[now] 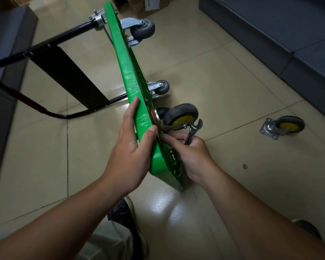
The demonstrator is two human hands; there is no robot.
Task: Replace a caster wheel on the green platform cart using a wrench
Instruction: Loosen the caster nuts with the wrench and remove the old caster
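Right, the cart (129,77) is tipped up on its long edge on the tiled floor (214,72), running away from both hands, underside facing right. The left hand (133,147) clamps the near end of the deck, with fingers flat along the left face and the thumb hooked over the top edge. The right hand (191,152) sits just across the deck from it, on the underside, and it's grasping the wrench (194,129): the shaft is tucked in the curled fingers and the open jaw end sticks up above the knuckles. Its thumb and forefinger reach in against the underside, right by the mounting plate of the caster (180,115); whether they pinch anything there, I cannot tell. That caster, dark tyre and yellow hub, stands just above the right hand, touching the wrench head or very nearly. Further out beyond the hands, two grey wheels (162,87) jut from the underside, one near, one at the far end. The black handle (45,47) splays out to the left of the left hand. Well off to the right of the right hand lies a loose caster (283,127), plate flat on the floor, and a small nut (244,166) lies between it and the right forearm. A shoe (123,211) shows below the left wrist.
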